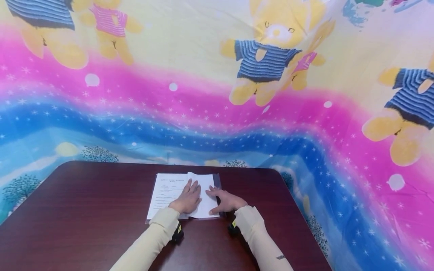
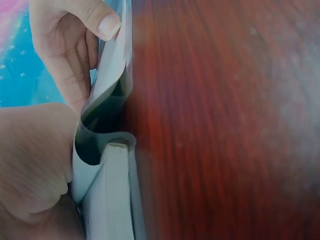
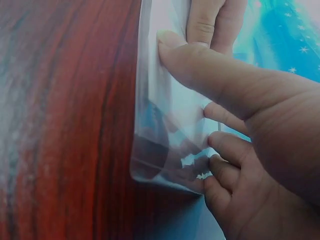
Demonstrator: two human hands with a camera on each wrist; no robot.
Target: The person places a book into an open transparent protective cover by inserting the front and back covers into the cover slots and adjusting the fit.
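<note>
An opened book (image 1: pixel 164 192) with white pages lies on the dark table, printed text on its left page and a blank right page. Clear plastic cover (image 3: pixel 150 160) sticks out past the right page's edge. My left hand (image 1: pixel 187 197) rests flat near the fold, its fingers pointing away from me. Over the right page, my right hand (image 1: pixel 226 200) has its thumb and fingers spread, touching the page and cover near the edge. In the left wrist view the thick page block (image 2: pixel 115 195) stands beside a curved gap where the sheet and cover bow up.
The reddish-brown wooden table (image 1: pixel 95 210) reaches out on both sides of the book. Behind and to the right hangs a printed cloth (image 1: pixel 190 124) with bears and snowflakes. Dark wrist devices (image 1: pixel 177 233) sit under both sleeves, low over the tabletop.
</note>
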